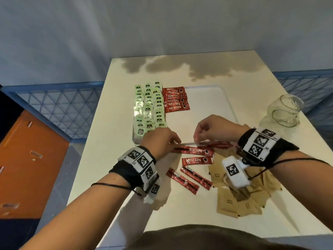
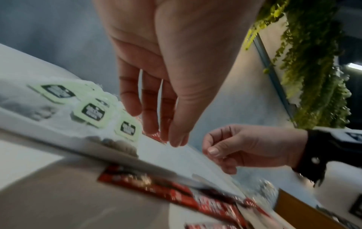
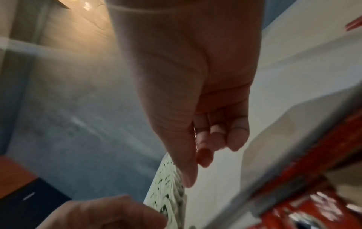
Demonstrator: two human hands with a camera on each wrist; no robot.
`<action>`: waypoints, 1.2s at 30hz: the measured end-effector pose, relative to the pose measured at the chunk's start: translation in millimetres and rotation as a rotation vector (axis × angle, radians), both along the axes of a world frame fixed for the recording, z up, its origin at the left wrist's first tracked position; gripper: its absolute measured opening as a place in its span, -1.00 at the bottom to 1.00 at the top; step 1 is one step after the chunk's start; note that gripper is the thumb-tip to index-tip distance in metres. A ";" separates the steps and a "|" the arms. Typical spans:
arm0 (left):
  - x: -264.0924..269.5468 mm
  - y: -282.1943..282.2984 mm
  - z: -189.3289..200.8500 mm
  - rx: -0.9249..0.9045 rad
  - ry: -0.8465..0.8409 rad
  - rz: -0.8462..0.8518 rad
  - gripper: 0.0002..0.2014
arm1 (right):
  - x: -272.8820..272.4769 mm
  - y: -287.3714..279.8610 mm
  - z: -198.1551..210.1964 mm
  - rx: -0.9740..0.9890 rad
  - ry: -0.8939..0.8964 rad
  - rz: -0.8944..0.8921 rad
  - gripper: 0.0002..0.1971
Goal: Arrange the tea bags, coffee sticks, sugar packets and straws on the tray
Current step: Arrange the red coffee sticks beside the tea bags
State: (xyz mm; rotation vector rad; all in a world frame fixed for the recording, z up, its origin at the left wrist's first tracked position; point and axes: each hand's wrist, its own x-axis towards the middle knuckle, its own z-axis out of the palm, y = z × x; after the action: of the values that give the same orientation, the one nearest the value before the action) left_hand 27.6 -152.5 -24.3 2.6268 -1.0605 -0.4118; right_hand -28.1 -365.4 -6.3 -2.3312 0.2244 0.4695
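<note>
A white tray [image 1: 207, 101] lies on the cream table [image 1: 108, 159]. Green tea bags [image 1: 149, 109] fill rows along its left side, with a stack of red coffee sticks [image 1: 175, 100] beside them. Loose coffee sticks [image 1: 192, 150] and brown sugar packets [image 1: 239, 201] lie on the table in front of the tray. My left hand [image 1: 173, 141] hovers just over the tray's front rim, fingers hanging straight, nothing seen in them [image 2: 176, 142]. My right hand [image 1: 198, 138] is close beside it, fingers curled, thumb against the forefinger [image 2: 213, 153]; what it pinches, if anything, is hidden. I see no straws.
A clear glass jar [image 1: 284, 110] lies on its side at the table's right edge. Blue mesh railings [image 1: 59, 105] stand behind the table on both sides. An orange floor area [image 1: 27, 168] lies left of the table.
</note>
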 end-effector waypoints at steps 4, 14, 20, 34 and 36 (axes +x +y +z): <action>-15.9 -8.0 -7.3 0.189 -0.134 -0.067 -0.76 | -26.0 4.0 -10.2 -0.148 -0.026 0.059 -0.88; -27.7 -4.4 -14.1 0.382 -0.175 -0.039 -0.72 | -46.4 20.2 -34.7 -0.414 -0.067 0.053 -0.79; -35.8 17.3 -8.2 0.180 0.104 0.018 -0.82 | -50.3 16.2 -27.0 -0.178 -0.060 -0.012 -0.84; -55.0 14.9 -23.9 0.268 0.059 -0.220 -0.64 | -53.8 26.8 -23.4 -0.318 0.020 0.133 -0.67; -49.2 18.4 -23.2 0.306 0.035 -0.212 -0.68 | -52.8 27.0 -24.0 -0.312 0.030 0.117 -0.73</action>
State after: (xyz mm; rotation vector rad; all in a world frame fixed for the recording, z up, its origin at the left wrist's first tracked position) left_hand -21.7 -134.1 -47.4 2.7604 -1.3662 -0.7162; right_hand -80.9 -338.5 -30.3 -2.6537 0.1868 0.5611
